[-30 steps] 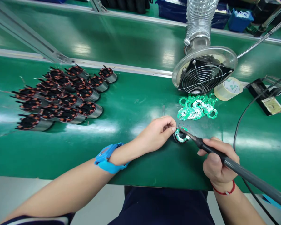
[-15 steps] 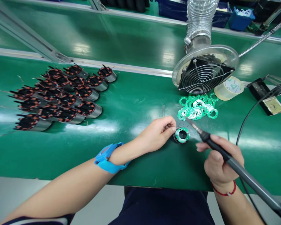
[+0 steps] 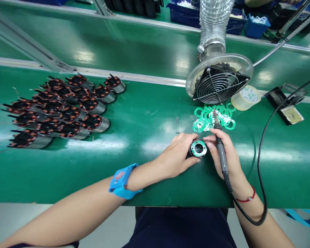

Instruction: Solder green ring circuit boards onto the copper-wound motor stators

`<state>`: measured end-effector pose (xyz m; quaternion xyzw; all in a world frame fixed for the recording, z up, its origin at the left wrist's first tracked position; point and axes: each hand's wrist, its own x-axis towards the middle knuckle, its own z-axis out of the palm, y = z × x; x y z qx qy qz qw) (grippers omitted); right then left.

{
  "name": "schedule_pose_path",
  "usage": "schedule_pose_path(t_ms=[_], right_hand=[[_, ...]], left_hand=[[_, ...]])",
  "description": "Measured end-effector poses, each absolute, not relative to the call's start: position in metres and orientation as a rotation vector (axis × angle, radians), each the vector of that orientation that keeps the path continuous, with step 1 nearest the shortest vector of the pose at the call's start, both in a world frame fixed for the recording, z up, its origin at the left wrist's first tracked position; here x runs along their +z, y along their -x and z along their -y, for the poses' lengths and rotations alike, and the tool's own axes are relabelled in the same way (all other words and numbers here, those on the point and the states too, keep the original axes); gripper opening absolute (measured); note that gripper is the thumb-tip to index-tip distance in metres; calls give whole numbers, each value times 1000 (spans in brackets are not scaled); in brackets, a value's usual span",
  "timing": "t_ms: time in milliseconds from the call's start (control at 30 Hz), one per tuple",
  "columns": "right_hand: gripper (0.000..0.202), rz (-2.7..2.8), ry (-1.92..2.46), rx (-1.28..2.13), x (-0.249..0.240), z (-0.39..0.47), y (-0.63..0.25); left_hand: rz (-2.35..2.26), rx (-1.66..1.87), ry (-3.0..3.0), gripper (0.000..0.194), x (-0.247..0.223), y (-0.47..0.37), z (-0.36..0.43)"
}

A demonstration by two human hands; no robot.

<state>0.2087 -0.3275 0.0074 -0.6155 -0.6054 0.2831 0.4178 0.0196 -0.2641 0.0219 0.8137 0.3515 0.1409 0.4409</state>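
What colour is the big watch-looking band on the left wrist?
The wristband is bright blue; it shows best in the head view.

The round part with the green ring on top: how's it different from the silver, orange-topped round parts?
The green-topped round part wears a flat ring; the silver, orange-topped round parts show their coils. The left hand holds the green-topped round part, while no hand touches the silver, orange-topped round parts. Both kinds are round.
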Motion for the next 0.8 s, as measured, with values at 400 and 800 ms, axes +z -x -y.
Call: schedule_pose_path(t_ms=[400, 800], right_hand=[[25, 1302, 1398, 882, 20, 332, -202], [44, 1523, 1393, 407, 23, 340, -197]], left_hand=[[-570, 795, -2718, 32, 7, -16, 267], [-878, 742, -2032, 44, 18, -20, 270]])
